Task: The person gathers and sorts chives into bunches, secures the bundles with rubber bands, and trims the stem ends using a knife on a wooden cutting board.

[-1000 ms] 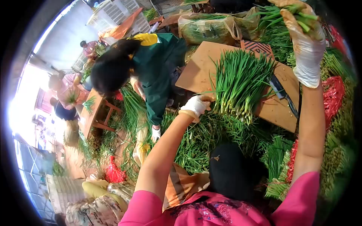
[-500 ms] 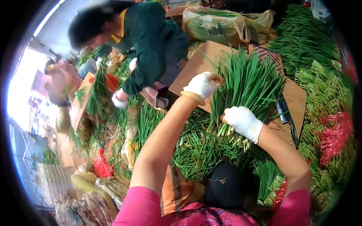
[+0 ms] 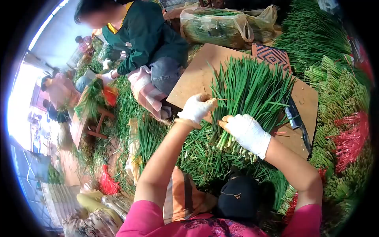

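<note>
A large bunch of garlic chives [image 3: 252, 89] lies across the edge of a wooden board [image 3: 197, 75], its pale cut ends toward me. My right hand [image 3: 246, 133], in a white glove, is closed over the bunch near those stem ends. To the left of the leaves, my left hand [image 3: 198, 107], also gloved, has its thumb and fingers pinched together. A thin brown strand [image 3: 226, 99] sticks out from its fingertips over the leaves. On the board's right side lies a knife [image 3: 294, 114] with a dark handle.
Loose chive trimmings [image 3: 205, 156] cover the ground below the board. Stacked chives [image 3: 335, 94] line the right, with red ties [image 3: 351, 138] on them. A plastic-wrapped bundle [image 3: 217, 29] lies behind. A co-worker in a green top [image 3: 146, 35] sits at upper left.
My left hand has come down and left slightly, and the thin strand now shows at its fingertips. My right hand stays on the bunch. The co-worker has straightened up somewhat.
</note>
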The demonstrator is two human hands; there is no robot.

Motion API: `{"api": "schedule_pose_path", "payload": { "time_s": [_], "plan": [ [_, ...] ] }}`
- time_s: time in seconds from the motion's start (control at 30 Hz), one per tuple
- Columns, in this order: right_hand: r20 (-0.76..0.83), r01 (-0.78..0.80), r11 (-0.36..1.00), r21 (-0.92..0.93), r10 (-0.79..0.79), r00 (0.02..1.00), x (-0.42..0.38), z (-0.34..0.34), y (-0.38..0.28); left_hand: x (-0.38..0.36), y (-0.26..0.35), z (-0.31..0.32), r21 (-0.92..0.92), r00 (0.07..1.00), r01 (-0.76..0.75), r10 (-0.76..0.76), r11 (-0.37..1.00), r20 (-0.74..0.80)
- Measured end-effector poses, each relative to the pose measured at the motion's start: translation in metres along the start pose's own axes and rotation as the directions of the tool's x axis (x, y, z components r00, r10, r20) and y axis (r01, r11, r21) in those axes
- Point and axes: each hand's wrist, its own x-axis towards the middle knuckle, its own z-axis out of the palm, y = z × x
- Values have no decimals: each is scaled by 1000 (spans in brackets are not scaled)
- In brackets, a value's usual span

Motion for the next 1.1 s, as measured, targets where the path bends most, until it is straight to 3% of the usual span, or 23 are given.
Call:
{"api": "schedule_pose_path", "payload": {
  "time_s": [0.03, 0.1, 0.17, 0.23, 0.3, 0.37, 0.5, 0.57, 0.6, 0.67, 0.7, 0.77, 0.83, 0.9, 0.97, 1.0, 1.03, 1.07, 1.1],
  "plan": [
    [81, -84, 995, 50, 80, 993, 2, -8, -5, -14, 4, 5, -109, 994, -85, 92, 990, 59],
    [51, -152, 984, 92, 148, 988, -4, -22, -15, -26, -10, 32, -349, 930, -328, 364, 878, 43],
    [85, -143, 986, 85, 136, 987, -12, -49, -19, -36, -13, 43, -97, 879, -473, 477, 876, 23],
    [105, -172, 979, 109, 161, 981, -15, -83, -17, -45, -1, 45, 149, 853, -521, 516, 840, 72],
    [87, -335, 937, 101, 327, 941, -3, -105, -6, -51, 4, 51, 281, 796, -596, 599, 752, 85],
    [-109, -330, 934, 134, 345, 932, 18, -101, 6, -54, 5, 57, 344, 749, -644, 655, 683, 103],
    [45, -370, 929, -8, 370, 928, 54, -41, 41, -58, 6, 62, 426, 730, -652, 672, 628, 127],
    [359, -459, 863, -211, 506, 785, 74, -17, 52, -59, 6, 61, 444, 741, -642, 655, 625, 148],
    [337, -444, 855, -269, 515, 788, 81, -6, 55, -59, 5, 62, 454, 738, -644, 656, 616, 157],
    [87, -555, 826, 99, 549, 831, 72, -7, 71, -60, 5, 62, 484, 739, -637, 654, 600, 162],
    [-38, -546, 788, 286, 578, 815, 73, -21, 72, -59, 3, 62, 467, 736, -643, 658, 607, 157],
    [-118, -455, 577, 678, 697, 707, 67, -72, 71, -60, 2, 59, 446, 740, -642, 655, 623, 150],
    [-253, -339, 477, 811, 808, 532, 50, -113, 58, -58, 0, 58, 429, 713, -667, 689, 609, 130],
    [-290, -296, 462, 836, 830, 477, 27, -145, 18, -59, 5, 57, 418, 721, -663, 680, 621, 135],
    [-210, -348, 408, 844, 848, 486, -19, -144, -5, -56, 3, 59, 421, 703, -675, 701, 606, 118],
    [134, -522, 139, 842, 882, 451, -39, -143, -23, -56, 4, 58, 403, 700, -682, 704, 610, 119],
    [459, -667, -123, 735, 814, 356, -55, -141, -40, -54, 3, 59, 423, 703, -676, 701, 603, 124],
    [535, -874, -59, 483, 810, 241, -61, -132, -53, -54, 3, 59, 421, 712, -672, 688, 609, 142],
    [571, -984, 6, 178, 814, 108, -67, -119, -64, -54, 4, 58, 420, 719, -669, 676, 613, 159]
  ]
}}
